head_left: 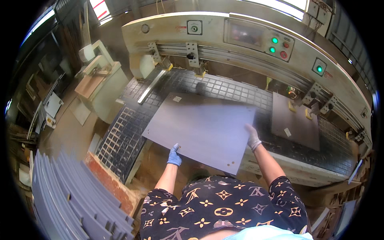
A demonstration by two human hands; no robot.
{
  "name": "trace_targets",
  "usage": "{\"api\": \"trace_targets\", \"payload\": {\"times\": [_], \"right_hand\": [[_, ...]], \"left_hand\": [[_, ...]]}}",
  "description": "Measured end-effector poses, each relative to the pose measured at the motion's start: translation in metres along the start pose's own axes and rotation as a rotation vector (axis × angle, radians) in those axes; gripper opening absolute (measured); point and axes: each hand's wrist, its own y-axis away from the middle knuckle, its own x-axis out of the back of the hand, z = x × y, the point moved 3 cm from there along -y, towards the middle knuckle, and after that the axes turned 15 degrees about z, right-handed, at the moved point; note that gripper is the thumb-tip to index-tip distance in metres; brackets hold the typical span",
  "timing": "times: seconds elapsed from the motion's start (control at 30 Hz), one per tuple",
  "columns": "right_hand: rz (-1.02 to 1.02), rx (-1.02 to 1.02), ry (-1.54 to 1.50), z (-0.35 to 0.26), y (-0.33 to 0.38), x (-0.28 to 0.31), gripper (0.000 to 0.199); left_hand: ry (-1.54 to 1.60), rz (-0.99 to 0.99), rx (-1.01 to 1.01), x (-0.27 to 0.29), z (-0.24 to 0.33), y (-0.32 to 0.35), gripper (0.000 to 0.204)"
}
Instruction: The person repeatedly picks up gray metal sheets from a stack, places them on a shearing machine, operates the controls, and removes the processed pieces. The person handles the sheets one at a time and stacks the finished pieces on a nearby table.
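Panel (200, 130), seemingly being positioned, is gripped by the left hand (174, 156) at its near edge and right hand (253, 138) at its right edge, calling next for level guidance.

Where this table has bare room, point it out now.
Free: the table's left end, beside the big panel, in front of the metal bar; also the right end, beyond the small panel. Crowded: the middle, blocked by the big panel.

Panel (200, 132) overlapped machine table (236, 92)'s near edge — left hand (175, 156) at its 7-to-8 o'clock, right hand (253, 138) at 3. Second panel (298, 126) lay on table, 3 o'clock; stacked boards (76, 200) sat at 8, control screen (245, 32) at 1.
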Motion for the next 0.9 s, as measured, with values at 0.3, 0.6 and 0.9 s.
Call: {"api": "trace_targets", "payload": {"times": [0.3, 0.6, 0.9], "right_hand": [[0.287, 0.452, 0.922, 0.01, -0.111, -0.088, 0.045], [0.222, 0.599, 1.839, 0.071, -0.091, -0.118, 0.073], [0.226, 0.433, 1.944, 0.016, -0.199, -0.165, 0.082]], "left_hand": [[-1.904, 0.009, -1.179, -0.107, 0.102, -0.067, 0.104], [-2.389, -0.259, -1.225, -0.197, 0.13, -0.097, 0.1], [-2.47, -0.252, -1.085, -0.281, 0.138, -0.152, 0.109]]}}
